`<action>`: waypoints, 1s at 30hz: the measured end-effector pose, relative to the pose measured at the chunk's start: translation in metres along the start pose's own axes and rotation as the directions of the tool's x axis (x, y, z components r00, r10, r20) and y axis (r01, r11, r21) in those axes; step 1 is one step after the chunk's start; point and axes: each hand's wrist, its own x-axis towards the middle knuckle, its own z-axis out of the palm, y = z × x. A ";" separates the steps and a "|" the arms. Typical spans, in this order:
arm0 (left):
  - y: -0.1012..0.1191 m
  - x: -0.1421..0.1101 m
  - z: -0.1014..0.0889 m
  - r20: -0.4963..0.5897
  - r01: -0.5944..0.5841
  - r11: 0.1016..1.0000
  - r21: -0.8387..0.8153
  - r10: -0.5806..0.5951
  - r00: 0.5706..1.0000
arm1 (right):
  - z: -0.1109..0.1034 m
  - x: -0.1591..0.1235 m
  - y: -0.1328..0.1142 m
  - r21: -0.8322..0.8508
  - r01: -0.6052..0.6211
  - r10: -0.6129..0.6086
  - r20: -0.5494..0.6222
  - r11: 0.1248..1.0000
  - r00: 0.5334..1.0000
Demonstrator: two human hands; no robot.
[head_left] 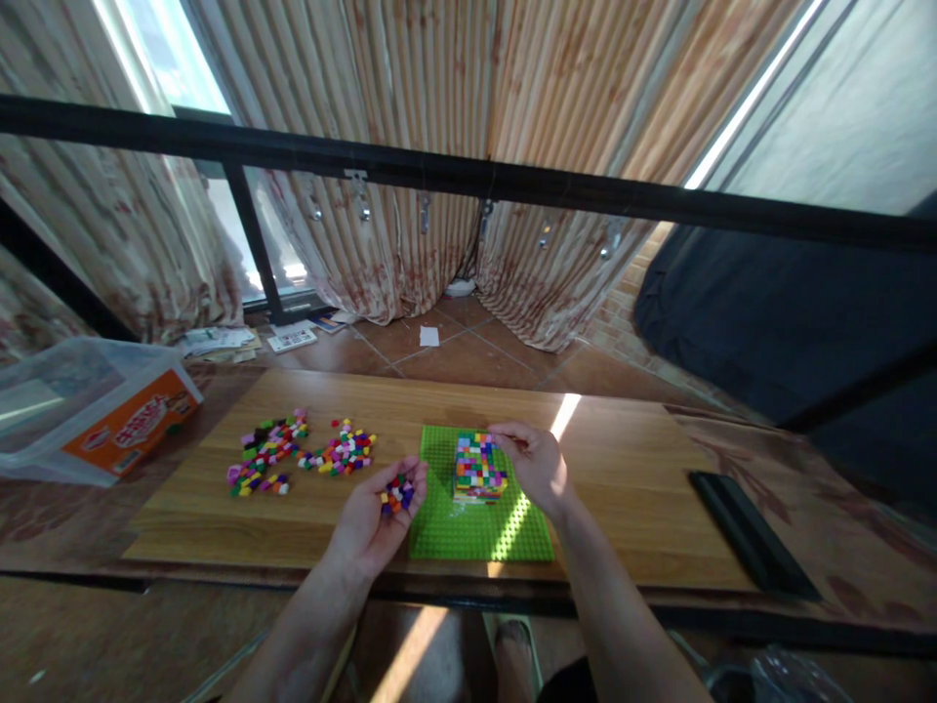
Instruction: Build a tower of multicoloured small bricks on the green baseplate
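My left hand (385,513) is cupped palm up just left of the green baseplate (475,537), holding a small heap of mixed-colour toy bricks (397,494). On the baseplate stands a block built of many coloured toy bricks (479,469), several layers high. My right hand (533,461) reaches over from the right, fingertips pinched together at the block's far right top corner. Whatever may be between those fingertips is too small to make out.
Loose toy bricks (344,449) lie scattered on the wooden board (622,488) to the left. A clear plastic tub (95,410) with an orange label stands at the far left. A long dark object (751,532) lies at the right. A black bar (439,166) crosses beyond the board.
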 end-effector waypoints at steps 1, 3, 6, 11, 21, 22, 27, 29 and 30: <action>0.000 0.000 0.000 -0.001 -0.001 1.000 0.000 0.001 1.000 | 0.000 0.000 0.000 -0.002 -0.001 0.001 0.004 1.000 1.000; 0.000 -0.001 0.001 -0.008 -0.002 1.000 0.000 0.002 1.000 | 0.001 0.001 0.001 0.009 -0.011 0.010 0.012 1.000 1.000; 0.000 -0.002 0.001 -0.010 0.003 1.000 0.007 -0.003 1.000 | 0.002 0.001 0.001 0.033 -0.038 0.038 0.018 0.999 0.999; 0.001 -0.004 0.003 -0.011 0.008 1.000 0.012 -0.008 1.000 | 0.001 0.000 0.000 0.081 -0.066 0.064 0.025 0.995 0.998; -0.003 0.000 -0.001 -0.017 -0.001 0.999 0.047 0.002 1.000 | -0.001 0.004 -0.001 0.027 -0.072 0.071 0.041 0.997 0.997; -0.004 0.001 -0.002 -0.014 -0.001 0.999 0.049 0.001 1.000 | -0.001 0.004 -0.001 0.023 -0.063 0.062 0.043 0.998 0.997; -0.004 -0.001 0.000 -0.006 0.001 0.999 0.033 -0.001 1.000 | 0.000 0.003 0.000 0.046 -0.084 0.081 0.065 0.995 0.995; -0.004 -0.003 0.001 -0.008 0.006 1.000 0.015 -0.005 1.000 | -0.001 0.002 0.001 0.085 -0.108 0.102 0.071 0.991 0.992; -0.003 -0.004 0.002 -0.004 0.010 1.000 0.003 -0.010 1.000 | -0.003 0.001 0.001 0.111 -0.116 0.108 0.074 0.987 0.991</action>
